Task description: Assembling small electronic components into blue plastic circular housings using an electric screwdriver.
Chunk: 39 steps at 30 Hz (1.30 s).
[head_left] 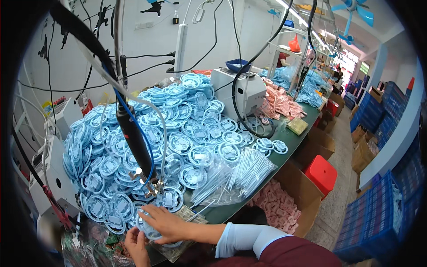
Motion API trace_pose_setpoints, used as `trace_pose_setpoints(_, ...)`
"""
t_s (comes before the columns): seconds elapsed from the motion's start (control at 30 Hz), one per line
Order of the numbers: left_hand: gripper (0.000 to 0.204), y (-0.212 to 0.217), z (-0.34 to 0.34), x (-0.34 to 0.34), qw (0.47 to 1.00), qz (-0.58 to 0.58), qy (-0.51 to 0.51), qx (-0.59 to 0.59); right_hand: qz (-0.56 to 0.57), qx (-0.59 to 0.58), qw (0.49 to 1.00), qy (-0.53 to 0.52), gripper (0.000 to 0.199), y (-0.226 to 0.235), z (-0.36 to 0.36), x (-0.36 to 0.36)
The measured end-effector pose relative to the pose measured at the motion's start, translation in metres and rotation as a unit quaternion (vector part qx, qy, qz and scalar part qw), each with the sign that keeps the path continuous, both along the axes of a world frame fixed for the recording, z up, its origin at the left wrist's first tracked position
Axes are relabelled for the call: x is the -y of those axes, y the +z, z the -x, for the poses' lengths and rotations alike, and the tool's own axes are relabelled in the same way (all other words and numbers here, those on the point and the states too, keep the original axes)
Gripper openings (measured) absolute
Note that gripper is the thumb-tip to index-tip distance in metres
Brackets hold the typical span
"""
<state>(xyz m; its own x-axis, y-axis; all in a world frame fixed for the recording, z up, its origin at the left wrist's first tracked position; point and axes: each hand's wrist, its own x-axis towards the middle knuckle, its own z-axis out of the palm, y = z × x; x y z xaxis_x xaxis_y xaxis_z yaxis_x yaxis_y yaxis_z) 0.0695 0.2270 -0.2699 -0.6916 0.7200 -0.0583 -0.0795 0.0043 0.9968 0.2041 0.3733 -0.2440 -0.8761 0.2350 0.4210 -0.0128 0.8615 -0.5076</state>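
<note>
My right hand [167, 225] lies over a light-blue round plastic part [148, 230], fingers bent across its upper side. My left hand [137, 245] is closed, thumb and fingertips pinched at the lower left rim of that part. Beneath my hands are a flat yellowish-green block [172, 253] and another blue round part, partly hidden. A big heap of the same blue round parts [178, 142] rises just beyond. Above the heap's near edge hangs a dark, rod-shaped tool [133, 140] with a metal tip [153, 187] and a blue hose.
Clear bags of thin white sticks [253, 171] lie right of the heap on the green table [222, 214]. A grey machine box [242, 95] stands behind; another [55, 178] is at left. Right of the table are a carton of pink parts [278, 207], a red stool [321, 174] and blue crates [369, 218].
</note>
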Motion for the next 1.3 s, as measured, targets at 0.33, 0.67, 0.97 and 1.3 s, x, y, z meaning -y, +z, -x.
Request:
trace_pose_setpoints(0.33,0.02,0.014,-0.023,0.001,0.995,-0.064,0.069,-0.034,-0.013,-0.085,0.996,-0.015,0.105,0.001,-0.019,0.015)
trace_pose_setpoints(0.67,0.014,-0.004,-0.038,0.007,0.998,-0.012,-0.002,0.067,0.01,-0.093,0.995,-0.044,0.101,-0.001,-0.04,0.012)
trace_pose_setpoints(0.97,0.014,0.011,-0.049,0.011,0.999,0.003,0.034,0.011,-0.024,-0.105,0.991,-0.073,0.101,0.002,-0.039,0.018)
trace_pose_setpoints(1.3,0.015,0.013,-0.048,0.018,1.0,0.007,-0.018,0.002,-0.044,-0.143,0.984,-0.096,0.099,0.016,-0.051,0.03)
